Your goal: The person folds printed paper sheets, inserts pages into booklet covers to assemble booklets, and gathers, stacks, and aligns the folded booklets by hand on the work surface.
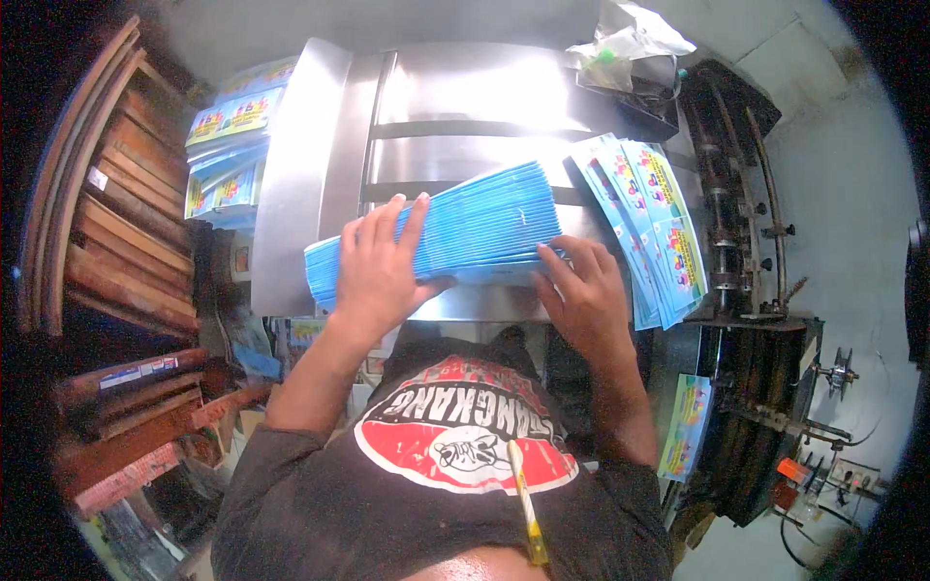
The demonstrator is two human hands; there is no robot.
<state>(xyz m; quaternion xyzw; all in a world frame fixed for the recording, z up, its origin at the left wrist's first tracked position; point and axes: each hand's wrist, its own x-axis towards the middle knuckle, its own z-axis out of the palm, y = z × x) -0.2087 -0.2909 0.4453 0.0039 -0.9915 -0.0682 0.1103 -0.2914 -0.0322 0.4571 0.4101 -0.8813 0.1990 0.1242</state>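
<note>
A long fanned row of thin blue printed booklets (475, 218) lies slantwise on a metal worktop, their edges overlapping like ribs. Across its left part rests my left hand (381, 266), palm down, with fingers stretched over the row and thumb spread toward the near edge. At the near right corner, my right hand (584, 290) has its fingers bent, with the index fingertip and thumb at the edge of the lowest booklets. Just right of that hand, more colourful printed booklets (654, 228) lie overlapping in a loose fan.
The shiny metal worktop (315, 165) has dark slots across it. Stacked printed booklets (232, 116) stand at its left. A crumpled plastic bag (625, 48) sits at the back right. Dark machinery (727, 213) with rods stands to the right, wooden boards (126, 223) far left.
</note>
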